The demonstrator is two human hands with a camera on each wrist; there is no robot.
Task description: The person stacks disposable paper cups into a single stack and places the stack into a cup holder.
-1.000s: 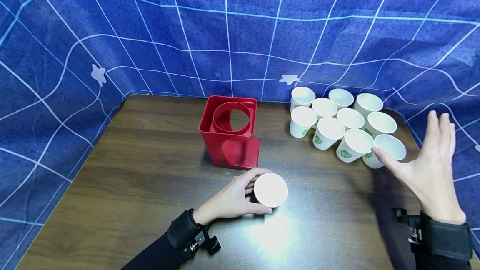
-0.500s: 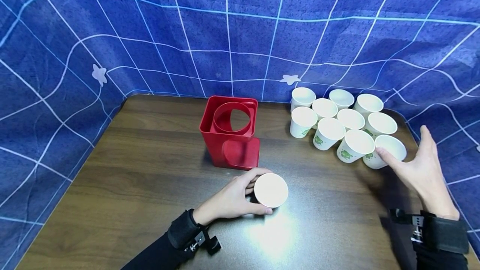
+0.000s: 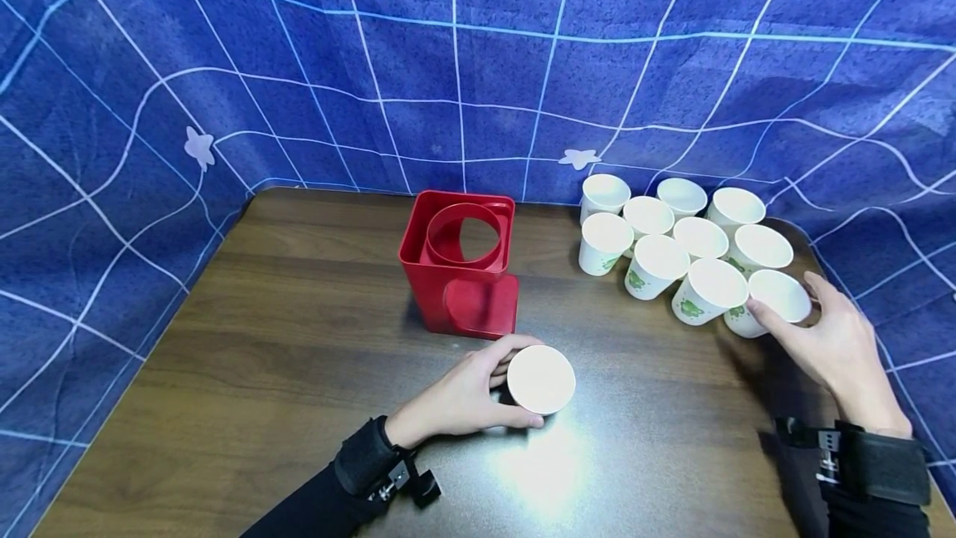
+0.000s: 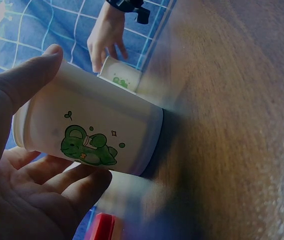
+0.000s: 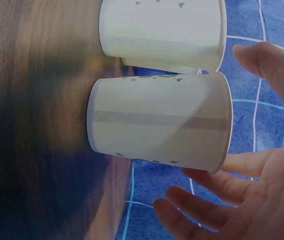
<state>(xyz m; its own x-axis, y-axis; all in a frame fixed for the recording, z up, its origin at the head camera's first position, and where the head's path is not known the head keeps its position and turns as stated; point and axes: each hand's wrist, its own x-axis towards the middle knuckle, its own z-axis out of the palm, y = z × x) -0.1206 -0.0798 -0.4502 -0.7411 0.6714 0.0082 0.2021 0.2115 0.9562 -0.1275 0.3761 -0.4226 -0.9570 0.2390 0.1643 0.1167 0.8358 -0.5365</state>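
The cup (image 3: 541, 379) stands upright near the tabletop's (image 3: 299, 372) front edge, grasped by the left hand (image 3: 456, 395) to steady it. Toward the far right corner, the right hand (image 3: 832, 339), raised and spread before, has come down around the nearest clustered cup (image 3: 773, 301), fingers not yet closed on it.

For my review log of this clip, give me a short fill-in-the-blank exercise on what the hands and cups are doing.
1. The left hand holds a single paper cup in front of the ____ holder.
2. The right hand reaches around the nearest cup of the cluster, which stands at the table's far ____ corner.
3. The cup in the left hand bears a ____ cartoon print.

Missing words: red; right; green
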